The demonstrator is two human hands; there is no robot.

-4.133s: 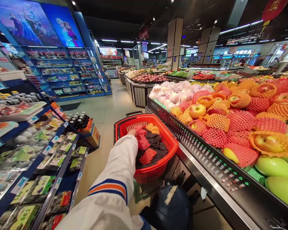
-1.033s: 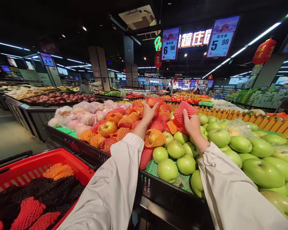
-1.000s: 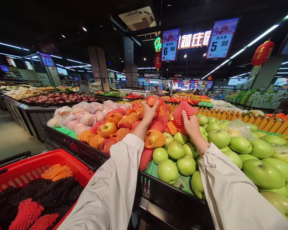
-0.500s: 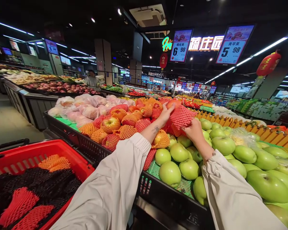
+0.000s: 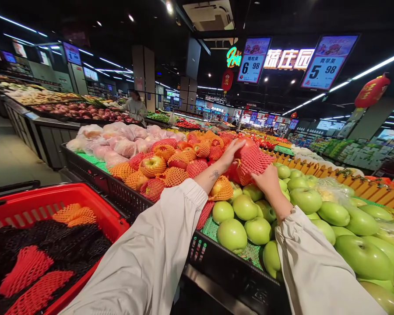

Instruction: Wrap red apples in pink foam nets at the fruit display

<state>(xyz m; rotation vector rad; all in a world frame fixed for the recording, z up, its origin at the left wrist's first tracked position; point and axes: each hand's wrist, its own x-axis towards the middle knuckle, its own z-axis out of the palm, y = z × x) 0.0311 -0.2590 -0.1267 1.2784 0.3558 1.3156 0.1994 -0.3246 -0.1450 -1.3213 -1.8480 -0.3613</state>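
Observation:
My left hand (image 5: 229, 155) is closed around the upper left side of a red apple (image 5: 245, 147). A red foam net sleeve (image 5: 256, 161) covers the apple's lower right side and leaves its top bare. My right hand (image 5: 268, 178) grips the lower right end of that sleeve; its fingertips are partly hidden. Both hands are above the display, where netted apples (image 5: 177, 160) in orange and red sleeves lie to the left. Green apples (image 5: 244, 207) sit just below and to the right of my hands.
A red shopping basket (image 5: 85, 192) at lower left holds empty foam nets (image 5: 29, 267) and dark netting. Bagged pale fruit (image 5: 124, 144) lies at the display's far left. A black crate edge (image 5: 230, 275) runs in front. Another person (image 5: 136, 107) stands behind the onions.
The apple and both hands have shifted slightly right in view. More of the apple's red skin shows above the sleeve. The other person at the back is more visible.

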